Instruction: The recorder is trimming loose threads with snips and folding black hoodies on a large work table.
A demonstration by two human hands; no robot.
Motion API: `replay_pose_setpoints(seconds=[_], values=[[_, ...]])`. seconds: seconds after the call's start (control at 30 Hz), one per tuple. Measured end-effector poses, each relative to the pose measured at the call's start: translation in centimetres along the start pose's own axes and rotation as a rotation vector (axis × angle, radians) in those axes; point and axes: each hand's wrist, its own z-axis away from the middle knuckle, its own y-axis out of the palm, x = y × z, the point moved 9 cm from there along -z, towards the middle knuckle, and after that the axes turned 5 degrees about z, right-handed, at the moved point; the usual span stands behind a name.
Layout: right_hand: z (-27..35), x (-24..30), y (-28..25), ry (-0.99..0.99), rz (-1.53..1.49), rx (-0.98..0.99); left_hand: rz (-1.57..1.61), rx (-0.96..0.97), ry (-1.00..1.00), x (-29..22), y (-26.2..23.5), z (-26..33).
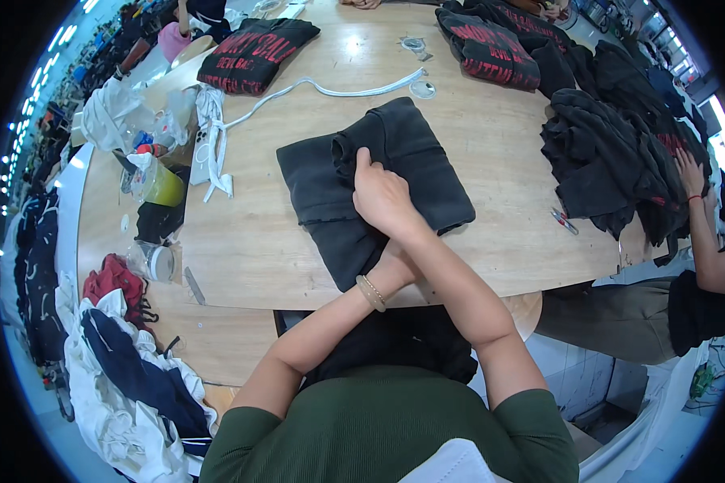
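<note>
The folded black garment (431, 177) lay mid-frame on the surface (242, 249); the right hand (383, 193) grasped its bunched edge (341, 153), perhaps steadying the folds. The left hand's (395, 267) grip, hidden beneath, couldn't be told.

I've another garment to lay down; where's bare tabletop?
Either side of the folded dark garment: rightward to the garment pile and red tool, leftward to the white straps. Crowded: far left, with bags and a cup; far right, under the pile.
</note>
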Motion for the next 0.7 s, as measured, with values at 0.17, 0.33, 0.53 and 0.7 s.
replay_pose_setpoints(seconds=[0.17, 0.33, 0.53, 0.7], values=[[2.3, -1.7, 0.6, -0.239, -0.206, 0.264, -0.053, 0.752, -0.045, -8.9, -6.0, 6.0], [6.2, -0.9, 2.2, 0.049, -0.882, -0.188, -0.059, -0.22, 0.113, -8.7, -18.9, -0.8], [11.3, 3.1, 2.9, -0.473, 0.094, 0.017, -0.55, -0.274, -0.01, 2.7, -14.6, -2.7], [6.5, -11.1, -15.3, -0.331, -0.021, 0.133, -0.37, -0.383, -0.004, 2.2, -15.2, -2.1]])
